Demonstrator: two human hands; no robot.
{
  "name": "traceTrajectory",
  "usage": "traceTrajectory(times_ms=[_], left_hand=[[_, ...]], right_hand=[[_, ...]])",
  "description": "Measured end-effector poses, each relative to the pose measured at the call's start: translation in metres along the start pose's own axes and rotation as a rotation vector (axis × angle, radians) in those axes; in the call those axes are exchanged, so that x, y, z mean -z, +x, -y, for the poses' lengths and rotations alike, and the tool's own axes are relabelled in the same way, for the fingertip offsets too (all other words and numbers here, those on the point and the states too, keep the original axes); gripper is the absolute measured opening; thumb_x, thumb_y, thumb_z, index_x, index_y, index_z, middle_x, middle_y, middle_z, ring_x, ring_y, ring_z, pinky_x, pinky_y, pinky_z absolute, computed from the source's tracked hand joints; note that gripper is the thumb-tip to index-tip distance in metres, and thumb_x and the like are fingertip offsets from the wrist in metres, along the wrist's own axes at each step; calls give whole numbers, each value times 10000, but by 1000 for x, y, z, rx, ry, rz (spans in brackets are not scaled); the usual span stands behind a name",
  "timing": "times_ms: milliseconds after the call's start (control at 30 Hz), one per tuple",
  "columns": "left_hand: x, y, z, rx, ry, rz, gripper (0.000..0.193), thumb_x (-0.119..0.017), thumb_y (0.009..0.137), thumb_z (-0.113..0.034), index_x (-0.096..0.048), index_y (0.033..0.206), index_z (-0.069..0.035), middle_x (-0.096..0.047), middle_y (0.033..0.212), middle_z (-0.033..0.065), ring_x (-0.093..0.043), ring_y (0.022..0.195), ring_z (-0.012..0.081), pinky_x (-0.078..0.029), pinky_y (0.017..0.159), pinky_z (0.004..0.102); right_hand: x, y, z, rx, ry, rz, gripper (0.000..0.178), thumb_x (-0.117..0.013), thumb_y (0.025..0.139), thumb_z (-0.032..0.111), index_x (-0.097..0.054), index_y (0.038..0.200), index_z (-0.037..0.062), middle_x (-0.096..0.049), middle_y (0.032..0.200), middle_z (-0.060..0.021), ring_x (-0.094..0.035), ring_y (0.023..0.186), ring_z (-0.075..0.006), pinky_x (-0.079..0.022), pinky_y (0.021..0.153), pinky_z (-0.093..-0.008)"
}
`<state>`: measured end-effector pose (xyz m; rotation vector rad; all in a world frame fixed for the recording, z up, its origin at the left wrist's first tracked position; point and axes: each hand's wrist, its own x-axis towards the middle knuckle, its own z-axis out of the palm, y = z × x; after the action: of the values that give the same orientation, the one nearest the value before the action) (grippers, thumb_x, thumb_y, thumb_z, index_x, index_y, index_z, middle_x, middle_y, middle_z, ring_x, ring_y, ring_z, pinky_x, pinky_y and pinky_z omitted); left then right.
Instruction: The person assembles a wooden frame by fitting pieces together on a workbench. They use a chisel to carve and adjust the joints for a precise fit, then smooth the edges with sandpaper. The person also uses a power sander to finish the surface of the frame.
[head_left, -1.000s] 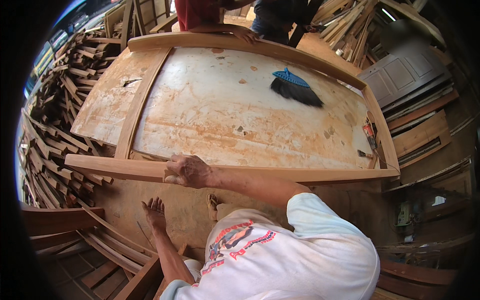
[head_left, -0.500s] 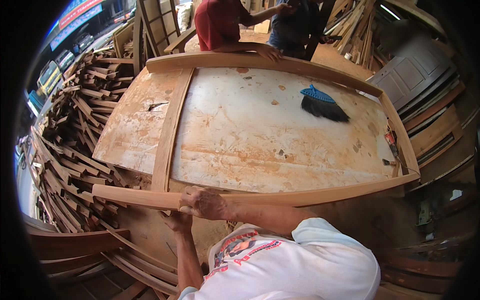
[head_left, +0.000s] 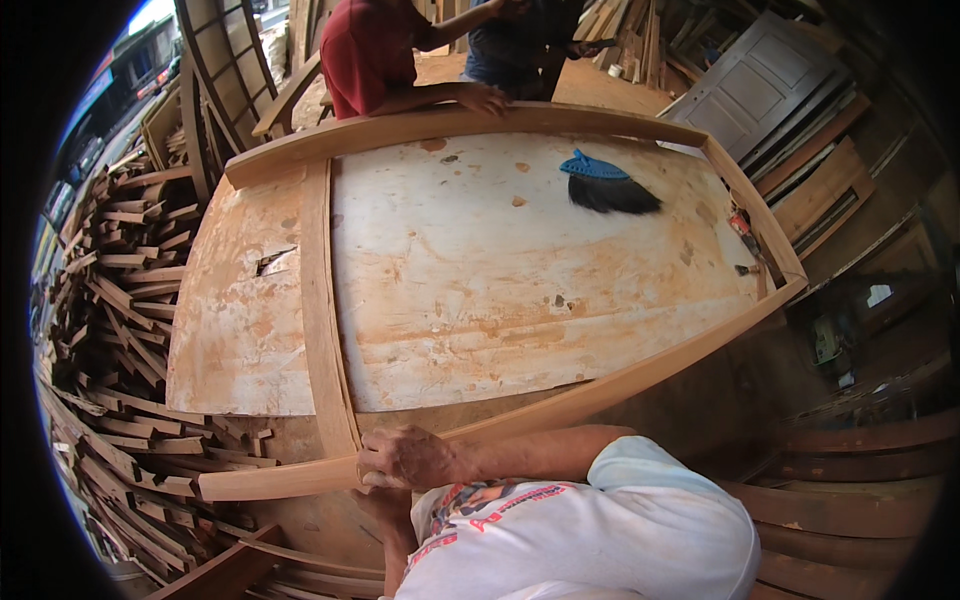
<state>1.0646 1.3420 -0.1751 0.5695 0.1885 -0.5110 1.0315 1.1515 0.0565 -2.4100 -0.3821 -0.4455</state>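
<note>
The fingers of the right hand (head_left: 412,457) are curled over a long, pale tan, smooth-faced wooden rail (head_left: 590,395), gripping it just beside its junction with a flat, straight-grained tan wooden crosspiece (head_left: 322,290). The left hand (head_left: 388,503) is positioned directly below the right; its fingers are hidden, so their state cannot be told. The rail forms the near side of a rectangular frame, and its squared left end projects beyond the crosspiece. The crosspiece extends to a matching tan wooden far rail (head_left: 440,124), on which a co-worker's hand (head_left: 484,98) rests. A shorter tan wooden end rail (head_left: 757,208) closes the right side. Within and beneath the frame lies a broad, white, flat panel (head_left: 470,250) with blotchy, rust-brown staining and a scuffed surface. A fan-shaped brush head (head_left: 612,190) of blue plastic with black bristles lies on the panel. At the left is a jumbled stack of narrow, rectangular brown wooden offcuts (head_left: 130,330); at the upper right leans a grey door (head_left: 755,85) with recessed panels.
</note>
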Motion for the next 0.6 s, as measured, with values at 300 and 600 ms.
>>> traceTrajectory(times_ms=[300,600], left_hand=[[63,45,-202,-5,-318,-363,868,-386,978,-779,-506,1380,-18,-539,1459,174,-496,1380,338,-384,1179,510],[120,85,-356,-309,-311,-557,964,-382,961,-800,-528,1434,27,-511,1535,226,-459,1444,355,-334,1213,528]], right_hand=[[-90,101,30,-1,-77,-53,234,-774,847,260,-646,932,84,-588,906,-82,-650,868,-254,-570,722,-382],[-120,155,58,-34,-115,-88,210,-734,876,243,-620,901,69,-576,878,-92,-646,867,-252,-557,725,-384]])
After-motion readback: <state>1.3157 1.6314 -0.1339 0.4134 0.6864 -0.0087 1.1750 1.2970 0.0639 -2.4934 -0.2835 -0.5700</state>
